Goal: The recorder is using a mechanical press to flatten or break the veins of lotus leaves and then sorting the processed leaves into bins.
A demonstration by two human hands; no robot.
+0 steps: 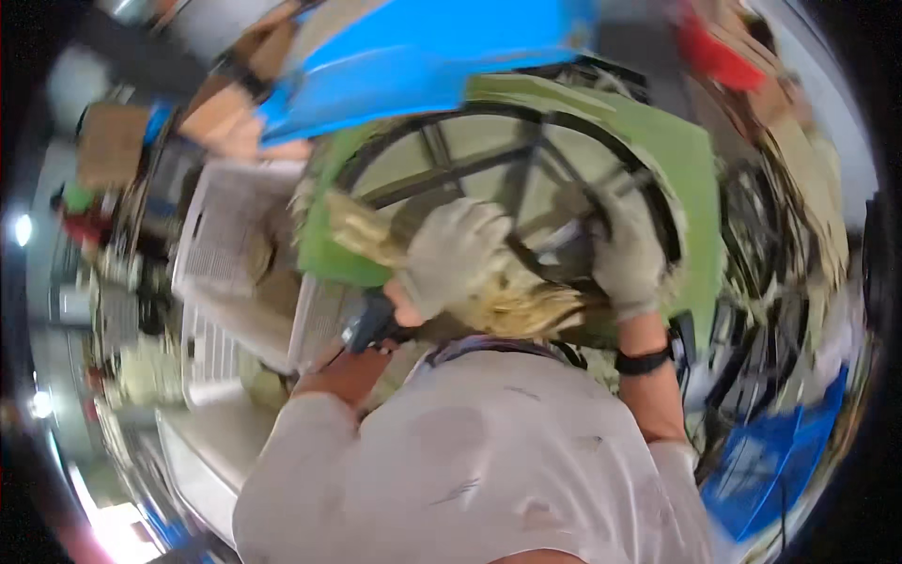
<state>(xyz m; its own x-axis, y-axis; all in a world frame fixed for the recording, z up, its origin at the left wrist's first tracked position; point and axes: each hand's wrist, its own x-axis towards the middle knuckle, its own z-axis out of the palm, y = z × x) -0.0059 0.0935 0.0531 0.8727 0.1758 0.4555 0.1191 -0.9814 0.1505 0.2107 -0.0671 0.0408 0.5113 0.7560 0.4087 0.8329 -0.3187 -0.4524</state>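
Note:
A large black ring with crossing spokes lies on a green board in front of me. My left hand, in a pale work glove, is closed over a crumpled, yellowish strip of material, which runs out on both sides of it. At the ring's right side is my right hand, also gloved, its fingers curled beside the rim. A dark object with a pale patch shows next to those fingers; blur hides what it is and how it is held.
White slatted plastic crates stand at my left. Blue sheeting or a blue bin lies beyond the board, with another person's arm beside it. On the right are more black ring-shaped parts and a blue container.

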